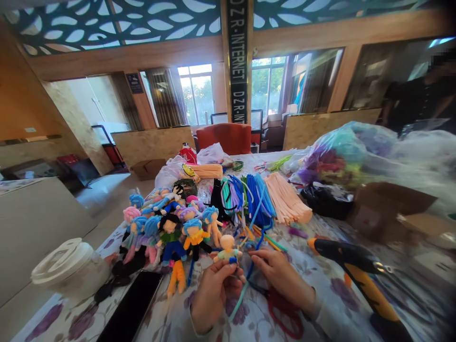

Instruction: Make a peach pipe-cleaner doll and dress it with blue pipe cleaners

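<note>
My left hand (pixel 213 294) is closed around a small pipe-cleaner doll (pixel 228 251) with a bare peach head and a pale green and blue body, held upright over the table. My right hand (pixel 281 278) pinches a blue pipe cleaner (pixel 253 259) that runs up from the doll toward the pile. A light teal pipe cleaner (pixel 238 300) hangs down between the hands. Just left of the doll lies a group of several finished dolls (pixel 171 225) with blue, pink and black hair.
Bundles of blue, purple, black and peach pipe cleaners (pixel 256 197) lie behind the hands. A yellow-black glue gun (pixel 356 270) rests at right, a phone (pixel 133 306) and a lidded plastic cup (pixel 71 270) at left. Bags (pixel 342 156) and a cardboard box (pixel 388 211) crowd the right; a person (pixel 416 99) stands far right.
</note>
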Demonstrator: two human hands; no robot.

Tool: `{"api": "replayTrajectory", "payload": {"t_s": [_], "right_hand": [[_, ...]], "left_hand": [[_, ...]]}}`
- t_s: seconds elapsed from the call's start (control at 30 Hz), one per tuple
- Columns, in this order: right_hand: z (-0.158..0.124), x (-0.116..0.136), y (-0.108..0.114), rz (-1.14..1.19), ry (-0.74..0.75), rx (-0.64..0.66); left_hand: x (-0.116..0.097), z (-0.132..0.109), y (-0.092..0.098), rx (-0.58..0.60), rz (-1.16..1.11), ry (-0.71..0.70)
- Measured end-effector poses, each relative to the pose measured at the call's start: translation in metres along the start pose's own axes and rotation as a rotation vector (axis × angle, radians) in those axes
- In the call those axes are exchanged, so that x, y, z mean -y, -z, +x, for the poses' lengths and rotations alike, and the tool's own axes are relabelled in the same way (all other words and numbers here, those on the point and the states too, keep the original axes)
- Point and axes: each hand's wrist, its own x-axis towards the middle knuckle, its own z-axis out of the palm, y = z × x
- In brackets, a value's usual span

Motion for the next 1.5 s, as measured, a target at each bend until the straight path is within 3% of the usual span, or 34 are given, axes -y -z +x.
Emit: {"api": "replayTrajectory", "payload": {"t_s": [0.23, 0.47, 0.77, 1.17, 1.27, 1.33, 1.4, 1.5], "right_hand": [[-0.008, 0.004, -0.001, 0.351, -0.053, -0.089], [-0.013, 0.014, -0.008, 0.503, -0.039, -0.129], [-0.013, 0.015, -0.007, 0.54, -0.034, -0.145], [-0.014, 0.015, -0.012, 0.509, -0.018, -0.122], [-0.013, 0.013, -0.004, 0.498, -0.022, -0.099], [-0.015, 0.012, 0.009, 0.417, -0.034, -0.101], [-0.02, 0.011, 0.025, 0.172, -0.029, -0.095], [-0.036, 0.012, 0.041, -0.282, 0.064, 0.116]], "left_hand": [[0.003, -0.006, -0.009, 0.017, -0.005, 0.066], [0.005, -0.012, -0.014, 0.12, 0.03, 0.175], [0.005, -0.01, -0.012, 0.106, -0.006, 0.247], [0.007, -0.011, -0.014, 0.12, 0.142, 0.216], [0.008, -0.01, -0.012, 0.121, 0.126, 0.177], [0.007, -0.008, -0.01, 0.087, 0.092, 0.141], [0.005, -0.006, -0.007, 0.027, 0.065, 0.113], [0.002, -0.004, -0.004, -0.013, 0.082, 0.097]]}}
